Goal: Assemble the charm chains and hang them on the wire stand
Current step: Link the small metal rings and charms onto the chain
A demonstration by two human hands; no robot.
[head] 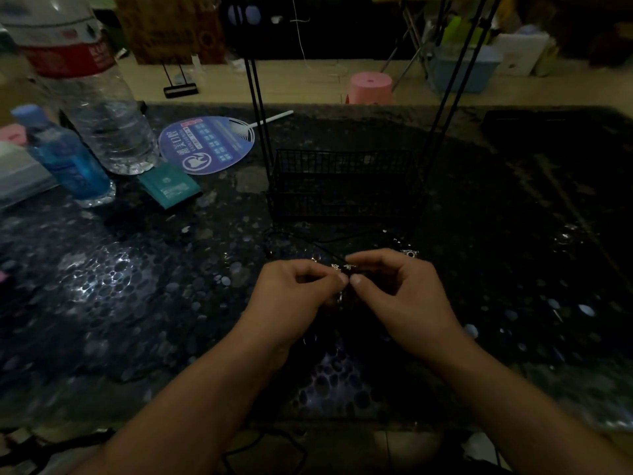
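My left hand and my right hand meet fingertip to fingertip just above the dark pebble-patterned table. Between them they pinch a thin black cord with small silver charms. The cord trails away from my fingers toward the stand. Another silver charm lies on the table just beyond my right hand. The black wire stand sits straight ahead, a mesh basket at its base with tall thin uprights rising out of view. The scene is dim, so the fine parts are hard to make out.
A large clear water bottle and a small blue bottle stand at the far left, next to a teal packet and a round blue paper fan. A pink stool stands on the floor beyond the table.
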